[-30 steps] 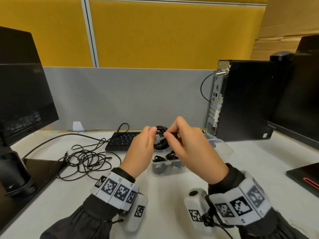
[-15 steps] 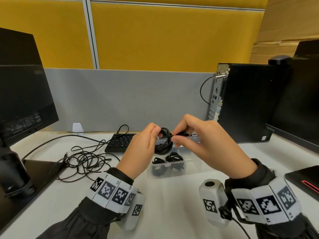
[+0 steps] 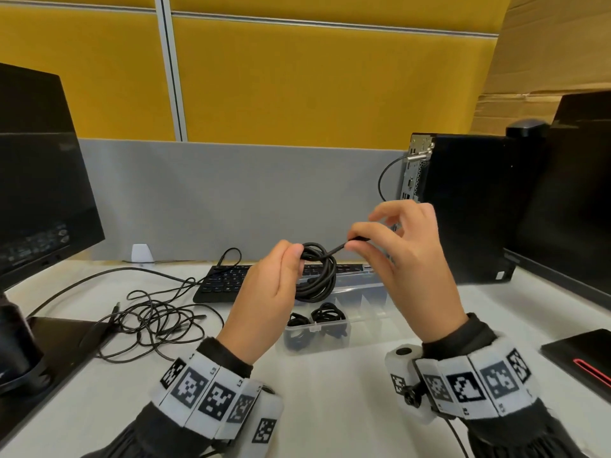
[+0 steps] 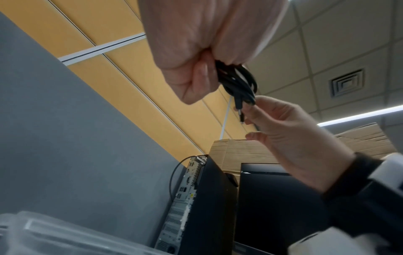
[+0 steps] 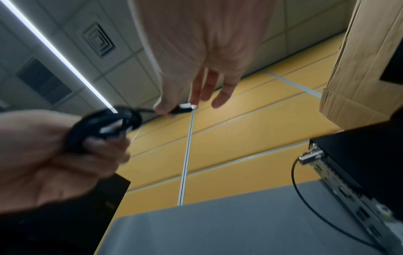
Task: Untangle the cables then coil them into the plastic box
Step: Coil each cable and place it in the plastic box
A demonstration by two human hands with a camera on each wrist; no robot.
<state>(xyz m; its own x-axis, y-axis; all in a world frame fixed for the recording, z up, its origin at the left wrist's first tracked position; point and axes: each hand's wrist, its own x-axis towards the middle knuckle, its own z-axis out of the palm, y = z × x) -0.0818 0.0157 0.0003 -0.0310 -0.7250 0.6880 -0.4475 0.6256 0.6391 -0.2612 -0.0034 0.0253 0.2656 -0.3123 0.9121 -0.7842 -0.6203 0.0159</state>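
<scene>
Since a second ago my right hand (image 3: 410,259) has drawn away from the left, pulling the cable's free end out so a short straight stretch now shows between them, and both hands sit higher above the bench (image 3: 330,391). I see my left hand (image 3: 264,292) with fingers curled round a black coiled cable (image 3: 319,276), a tight bundle of several thin, matte loops hanging just over the clear plastic box (image 3: 363,328). My right hand pinches the cable's plug end (image 5: 182,108) between thumb and forefinger, its other fingers loosely spread; the plug has a black body with a silvery metal tip. Two small black coils (image 3: 317,317) already lie in the box's near-left compartments. To the left, well apart from the box, a loose tangle of black cables (image 3: 155,322) sprawls on the bench, in front of a keyboard (image 3: 221,282).
</scene>
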